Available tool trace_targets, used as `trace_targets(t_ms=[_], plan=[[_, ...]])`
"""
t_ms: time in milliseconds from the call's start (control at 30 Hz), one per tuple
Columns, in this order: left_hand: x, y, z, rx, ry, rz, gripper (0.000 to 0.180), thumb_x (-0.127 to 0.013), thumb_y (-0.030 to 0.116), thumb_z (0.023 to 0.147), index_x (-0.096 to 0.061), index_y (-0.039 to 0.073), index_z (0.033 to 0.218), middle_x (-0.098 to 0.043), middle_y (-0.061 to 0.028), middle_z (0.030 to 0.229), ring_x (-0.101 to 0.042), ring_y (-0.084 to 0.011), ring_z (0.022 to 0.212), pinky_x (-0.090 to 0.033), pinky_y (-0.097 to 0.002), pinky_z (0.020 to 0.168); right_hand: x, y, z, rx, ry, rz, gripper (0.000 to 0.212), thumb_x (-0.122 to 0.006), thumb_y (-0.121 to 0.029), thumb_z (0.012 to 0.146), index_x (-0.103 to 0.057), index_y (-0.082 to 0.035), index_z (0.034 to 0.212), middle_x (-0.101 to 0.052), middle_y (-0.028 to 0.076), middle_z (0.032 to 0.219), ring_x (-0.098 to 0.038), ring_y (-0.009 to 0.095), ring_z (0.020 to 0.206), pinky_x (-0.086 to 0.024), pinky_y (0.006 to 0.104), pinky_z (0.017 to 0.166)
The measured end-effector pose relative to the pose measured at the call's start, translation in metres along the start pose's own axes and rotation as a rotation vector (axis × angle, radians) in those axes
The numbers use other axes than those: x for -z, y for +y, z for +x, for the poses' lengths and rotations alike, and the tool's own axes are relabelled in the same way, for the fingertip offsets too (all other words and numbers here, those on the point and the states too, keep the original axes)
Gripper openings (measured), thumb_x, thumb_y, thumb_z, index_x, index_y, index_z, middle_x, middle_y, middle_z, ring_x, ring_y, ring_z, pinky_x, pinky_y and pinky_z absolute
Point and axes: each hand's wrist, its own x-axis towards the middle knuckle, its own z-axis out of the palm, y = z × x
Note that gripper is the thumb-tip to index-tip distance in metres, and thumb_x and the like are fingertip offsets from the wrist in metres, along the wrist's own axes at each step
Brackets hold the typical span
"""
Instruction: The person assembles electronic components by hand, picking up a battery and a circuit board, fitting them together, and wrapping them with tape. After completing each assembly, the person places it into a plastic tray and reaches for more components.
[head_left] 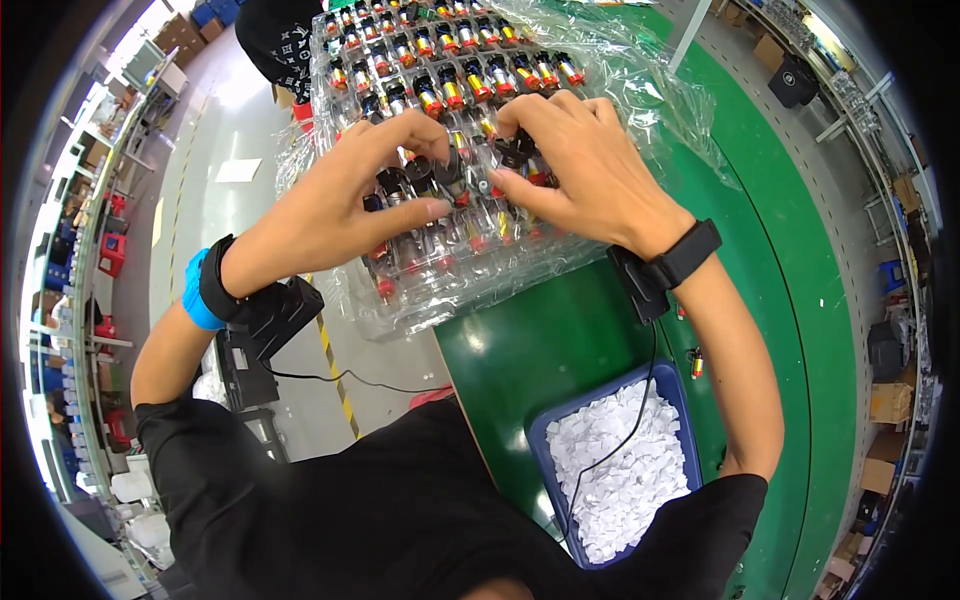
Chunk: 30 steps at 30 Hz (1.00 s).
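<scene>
A clear plastic tray [420, 300] lies on the green table, filled with rows of small cylindrical parts [450, 90] in red, yellow and black. My left hand [350, 190] rests on the tray's middle, with its fingers curled around dark round parts [415, 175]. From the right, my right hand [580, 165] pinches more small dark parts [515, 150] close beside the left fingers. The two sets of fingertips nearly touch over the tray's centre. Both wrists wear black bands with small boxes attached.
A blue bin [555, 425] of white paper squares stands near me on the green table [800, 300]. Crumpled clear plastic film [660, 80] surrounds the tray. A loose small part [696, 362] lies on the table. Grey floor with a yellow-black stripe [335, 370] lies to the left.
</scene>
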Motion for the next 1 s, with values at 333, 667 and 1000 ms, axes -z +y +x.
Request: trace_targets(t_ms=[333, 667, 1000], plan=[[-0.015, -0.008, -0.002, 0.033, 0.169, -0.104, 0.043, -0.076, 0.029, 0.086, -0.054, 0.009, 0.118, -0.061, -0.005, 0.113, -0.054, -0.0217, 0.102, -0.044, -0.0362, 0.083, 0.0, -0.003, 0.006, 0.012, -0.031, 0.075, 0.036, -0.073, -0.032, 0.082, -0.061, -0.009, 0.107, -0.057, 0.007, 0.097, -0.056, 0.029, 0.095, -0.046, 0.0405, 0.08], [-0.021, -0.005, 0.009, -0.026, 0.137, 0.273, 0.043, -0.075, 0.041, 0.085, -0.066, 0.008, 0.11, -0.061, -0.0102, 0.092, -0.057, -0.03, 0.089, -0.048, -0.0397, 0.077, -0.005, 0.003, 0.007, -0.003, 0.011, 0.079, 0.038, -0.07, -0.041, 0.088, -0.062, -0.009, 0.106, -0.06, 0.008, 0.093, -0.06, 0.03, 0.087, -0.051, 0.0401, 0.071], [-0.025, -0.002, 0.0, -0.03, 0.293, 0.224, 0.041, -0.081, 0.035, 0.08, -0.066, 0.007, 0.105, -0.062, -0.0094, 0.088, -0.061, -0.027, 0.084, -0.049, -0.0378, 0.072, -0.008, 0.009, 0.011, -0.042, 0.055, 0.119, 0.04, -0.071, -0.041, 0.088, -0.06, -0.007, 0.107, -0.066, 0.013, 0.082, -0.062, 0.037, 0.071, -0.05, 0.0411, 0.064]])
